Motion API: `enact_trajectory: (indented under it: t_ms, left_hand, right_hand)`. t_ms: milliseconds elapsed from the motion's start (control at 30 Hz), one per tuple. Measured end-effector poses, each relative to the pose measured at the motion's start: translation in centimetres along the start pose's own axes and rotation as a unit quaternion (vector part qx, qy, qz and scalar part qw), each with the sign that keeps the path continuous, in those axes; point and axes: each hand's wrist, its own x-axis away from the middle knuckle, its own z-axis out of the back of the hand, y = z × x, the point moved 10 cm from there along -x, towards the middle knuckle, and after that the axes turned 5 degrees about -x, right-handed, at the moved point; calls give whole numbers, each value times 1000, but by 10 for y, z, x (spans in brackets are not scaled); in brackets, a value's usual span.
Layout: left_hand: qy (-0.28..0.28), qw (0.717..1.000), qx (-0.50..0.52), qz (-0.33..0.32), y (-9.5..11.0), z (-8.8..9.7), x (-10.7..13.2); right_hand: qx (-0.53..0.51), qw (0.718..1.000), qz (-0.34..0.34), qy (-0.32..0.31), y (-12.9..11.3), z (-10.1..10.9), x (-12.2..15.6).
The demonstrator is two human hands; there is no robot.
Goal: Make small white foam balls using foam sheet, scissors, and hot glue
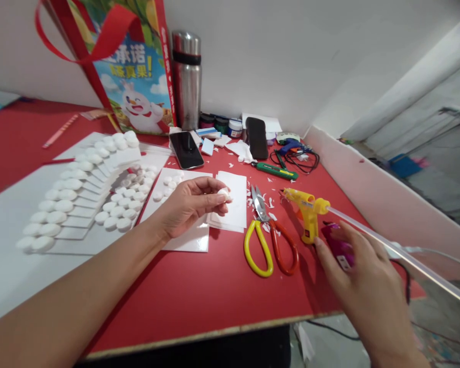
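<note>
A small white piece (225,192) is pinched in the left hand (199,202) above white cards (235,217); the right hand (368,276), loosely spread, is held beside the yellow glue gun (309,217), whose nozzle (286,193) should be kept clear of skin.

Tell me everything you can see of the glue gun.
The glue gun is yellow and looks plastic, its dark-tipped nozzle pointing left, an orange part beneath. Its handle points toward the near edge of the table. A long translucent stick runs out of its back to the right. It is right of the scissors; the thumb of the right hand is at the handle's end, though contact is unclear.
</note>
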Motion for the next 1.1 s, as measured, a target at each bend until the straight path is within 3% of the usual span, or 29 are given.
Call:
enact_trajectory:
  t_ms: [233,333,567,667,767,933,1000,1100]
  left_hand:
    - [-3,999,-26,-31,7,-2,3]
    - [-21,995,-69,-72,14,-7,6]
    - [-39,972,-204,-112,23,-18,14]
    - [-26,960,-248,-128,29,-20,16]
    - [-5,946,-285,-156,36,-19,17]
    - [10,897,-380,-223,47,-22,21]
    - [-1,883,-401,-242,48,-25,21]
    - [-13,871,-416,-261,47,-27,22]
  right_hand:
    - [-32,998,51,23,-33,12,6]
    - [-100,993,69,-2,-57,9,7]
    - [-319,938,75,-115,-116,-19,-32]
    - [-392,905,31,-162,-126,-46,-56]
    - [-524,818,-75,-226,-125,-87,-67]
    - [-682,609,-253,-316,-124,-146,-47]
    - [-710,554,-265,-343,-128,-152,-40]
    - [-736,503,-263,-369,-134,-151,-36]
